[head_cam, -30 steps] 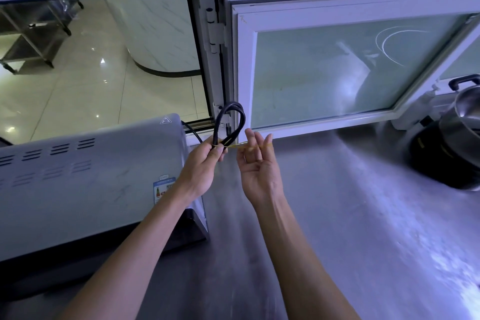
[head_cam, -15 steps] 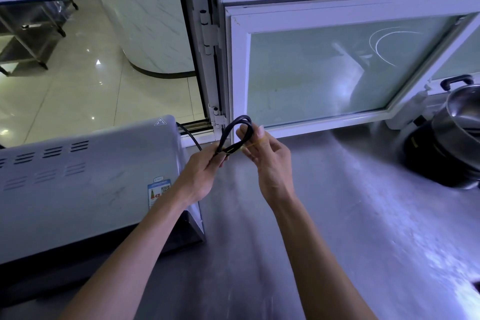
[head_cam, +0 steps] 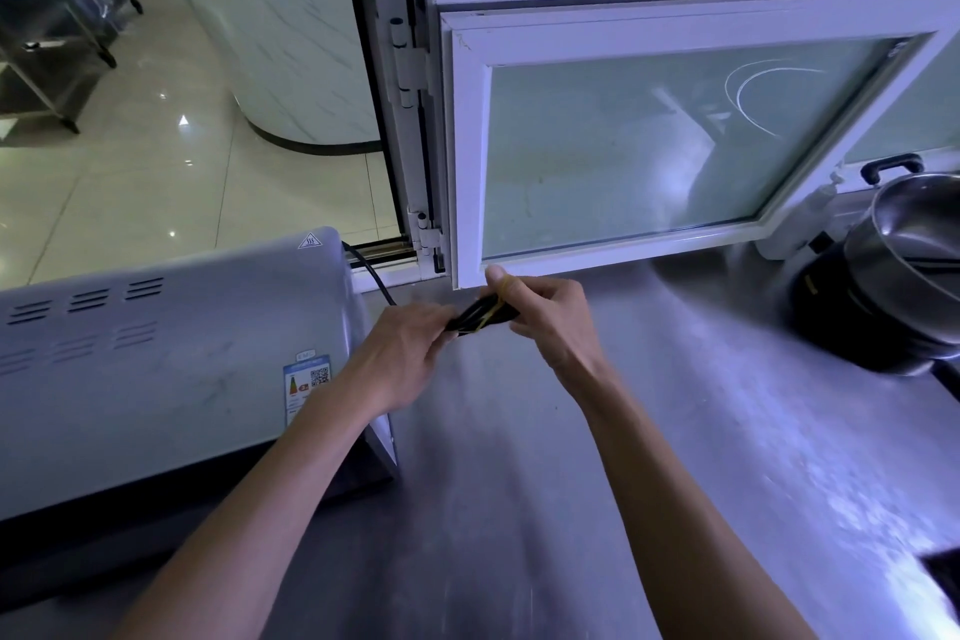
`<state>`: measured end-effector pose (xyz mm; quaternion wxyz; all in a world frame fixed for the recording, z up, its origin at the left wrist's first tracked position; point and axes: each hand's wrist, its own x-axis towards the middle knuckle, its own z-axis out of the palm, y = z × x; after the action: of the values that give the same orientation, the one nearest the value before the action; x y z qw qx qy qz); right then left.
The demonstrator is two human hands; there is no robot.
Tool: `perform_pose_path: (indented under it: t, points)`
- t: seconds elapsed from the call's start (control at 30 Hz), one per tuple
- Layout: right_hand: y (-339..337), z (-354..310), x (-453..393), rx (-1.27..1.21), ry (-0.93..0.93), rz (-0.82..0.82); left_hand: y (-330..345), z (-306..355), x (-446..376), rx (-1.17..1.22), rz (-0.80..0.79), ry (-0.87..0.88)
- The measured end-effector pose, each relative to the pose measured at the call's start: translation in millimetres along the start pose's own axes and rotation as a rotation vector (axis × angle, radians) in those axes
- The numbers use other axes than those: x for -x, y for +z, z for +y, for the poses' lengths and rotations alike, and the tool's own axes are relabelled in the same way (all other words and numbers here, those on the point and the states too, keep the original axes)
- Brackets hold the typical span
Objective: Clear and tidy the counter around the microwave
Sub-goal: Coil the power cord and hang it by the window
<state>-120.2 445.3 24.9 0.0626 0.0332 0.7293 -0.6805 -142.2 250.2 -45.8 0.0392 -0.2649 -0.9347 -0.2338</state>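
A grey microwave (head_cam: 156, 359) stands on the steel counter (head_cam: 519, 483) at the left. Its black power cord (head_cam: 480, 314) runs from behind it and is folded into a flat bundle between my hands. My left hand (head_cam: 400, 353) grips the bundle's left end. My right hand (head_cam: 545, 317) grips the right end, its fingers curled round the cord. A yellow rubber band (head_cam: 496, 304) is stretched from my right thumb across the bundle.
A white-framed window sash (head_cam: 467, 146) swings in over the counter just behind my hands. At the right stands a steel pot (head_cam: 914, 244) on a black cooker (head_cam: 852, 327). Beyond the open window lies a tiled floor with a metal rack.
The upright cord loop has been pressed down flat and lowered toward the counter. My right hand went from open beside the loop to gripping it with the band stretched over the cord.
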Motion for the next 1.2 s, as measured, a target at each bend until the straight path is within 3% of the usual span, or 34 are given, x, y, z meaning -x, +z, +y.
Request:
perform_pose_path:
  t: [0.2,0.47,0.87,1.0,1.2]
  points:
    - [-14,11,-7,0.161,0.089,-0.112,-2,8,1,-0.064,-0.137,-0.086]
    - [-4,26,-22,0.558,-0.007,-0.213,-8,24,1,-0.183,-0.294,-0.151]
    - [4,35,-39,0.566,0.055,-0.006,1,8,-1,-0.110,-0.211,-0.129]
    - [3,35,-36,0.544,-0.018,0.034,1,10,0,-0.102,-0.173,-0.122]
    - [-15,39,-16,0.569,-0.011,-0.074,5,10,1,-0.090,-0.103,-0.122]
